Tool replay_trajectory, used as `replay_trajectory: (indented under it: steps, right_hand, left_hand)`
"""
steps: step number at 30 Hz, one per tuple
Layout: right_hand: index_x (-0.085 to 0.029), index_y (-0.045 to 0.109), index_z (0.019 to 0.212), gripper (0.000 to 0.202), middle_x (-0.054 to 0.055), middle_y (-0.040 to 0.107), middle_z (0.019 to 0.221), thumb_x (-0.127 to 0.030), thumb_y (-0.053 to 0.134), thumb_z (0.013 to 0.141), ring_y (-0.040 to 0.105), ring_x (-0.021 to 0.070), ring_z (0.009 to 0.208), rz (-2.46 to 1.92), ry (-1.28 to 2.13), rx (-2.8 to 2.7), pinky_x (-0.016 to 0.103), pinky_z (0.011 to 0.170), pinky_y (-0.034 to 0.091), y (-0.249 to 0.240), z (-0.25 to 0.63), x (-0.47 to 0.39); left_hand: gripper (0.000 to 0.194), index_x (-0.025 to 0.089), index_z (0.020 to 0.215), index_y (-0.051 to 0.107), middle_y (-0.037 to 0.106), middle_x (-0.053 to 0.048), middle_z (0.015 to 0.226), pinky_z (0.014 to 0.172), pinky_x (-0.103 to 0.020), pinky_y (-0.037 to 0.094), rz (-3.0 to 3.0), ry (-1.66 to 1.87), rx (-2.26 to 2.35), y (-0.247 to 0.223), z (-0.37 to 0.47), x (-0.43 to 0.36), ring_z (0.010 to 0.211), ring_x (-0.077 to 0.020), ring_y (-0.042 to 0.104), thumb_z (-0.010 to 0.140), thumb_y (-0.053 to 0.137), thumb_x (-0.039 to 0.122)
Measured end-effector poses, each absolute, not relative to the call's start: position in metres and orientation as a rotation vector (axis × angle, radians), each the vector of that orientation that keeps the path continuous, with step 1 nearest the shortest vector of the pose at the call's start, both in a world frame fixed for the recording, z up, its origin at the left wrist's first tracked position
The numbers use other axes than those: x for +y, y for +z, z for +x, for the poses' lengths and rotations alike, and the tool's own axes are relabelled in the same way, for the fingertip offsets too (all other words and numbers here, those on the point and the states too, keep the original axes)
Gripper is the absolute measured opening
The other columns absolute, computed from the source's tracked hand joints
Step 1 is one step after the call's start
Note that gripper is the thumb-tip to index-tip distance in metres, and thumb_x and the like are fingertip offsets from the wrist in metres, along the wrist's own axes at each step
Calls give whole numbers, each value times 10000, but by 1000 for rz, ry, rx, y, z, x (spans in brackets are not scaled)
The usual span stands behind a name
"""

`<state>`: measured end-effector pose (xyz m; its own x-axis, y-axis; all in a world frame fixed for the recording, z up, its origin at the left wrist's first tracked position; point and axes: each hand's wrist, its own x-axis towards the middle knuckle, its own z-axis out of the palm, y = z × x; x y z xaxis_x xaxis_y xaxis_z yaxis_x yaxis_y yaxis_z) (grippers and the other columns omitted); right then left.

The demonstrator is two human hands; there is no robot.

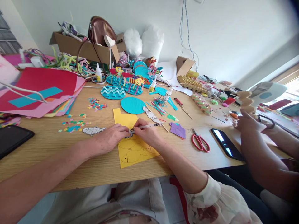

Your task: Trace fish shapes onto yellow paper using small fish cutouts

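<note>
On the wooden table lies a sheet of yellow paper with fish outlines drawn on its near half. My left hand reaches over the sheet from the left, its fingertips together and pressing a small grey fish cutout down on it. A slim pen is pinched in my right hand, close beside that cutout; its tip is hidden by my fingers. Left of my left hand rests a white paper fish cutout. Another white cutout lies beyond the sheet.
Red-handled scissors, a purple paper piece and a phone lie to the right. A co-worker's hands are at the far right with scissors. Blue discs, glue bottles and colored paper stand farther back.
</note>
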<state>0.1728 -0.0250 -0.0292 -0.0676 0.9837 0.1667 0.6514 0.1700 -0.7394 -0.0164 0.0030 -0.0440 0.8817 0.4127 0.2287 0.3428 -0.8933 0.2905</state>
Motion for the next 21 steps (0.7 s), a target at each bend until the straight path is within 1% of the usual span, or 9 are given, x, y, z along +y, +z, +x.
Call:
replay_trajectory:
  steps: [7, 14, 21]
  right_hand:
    - [-190, 482, 608, 89, -43, 514, 560, -121, 480, 664, 447, 95, 533, -1581, 659, -1787, 208, 490, 286, -23, 170, -27]
    - [-184, 495, 615, 83, -40, 530, 558, -115, 476, 656, 454, 91, 521, -1571, 721, -1819, 204, 472, 282, -20, 168, -24]
    - [-186, 480, 609, 105, -46, 512, 555, -95, 480, 660, 448, 92, 528, -1601, 679, -1819, 204, 481, 281, -19, 166, -24]
  left_hand:
    - [330, 218, 1122, 552, 562, -44, 1111, 893, -328, 406, 2796, 433, 553, -46, -16, 5, 1021, -184, 491, 885, 363, 89]
    - [328, 240, 1130, 551, 559, -27, 1128, 905, -297, 387, 2790, 437, 567, -48, -16, 6, 1035, -170, 484, 900, 353, 116]
    - [344, 220, 1144, 550, 551, -38, 1159, 917, -309, 376, 2776, 398, 596, -44, -16, 3, 1053, -180, 484, 894, 339, 113]
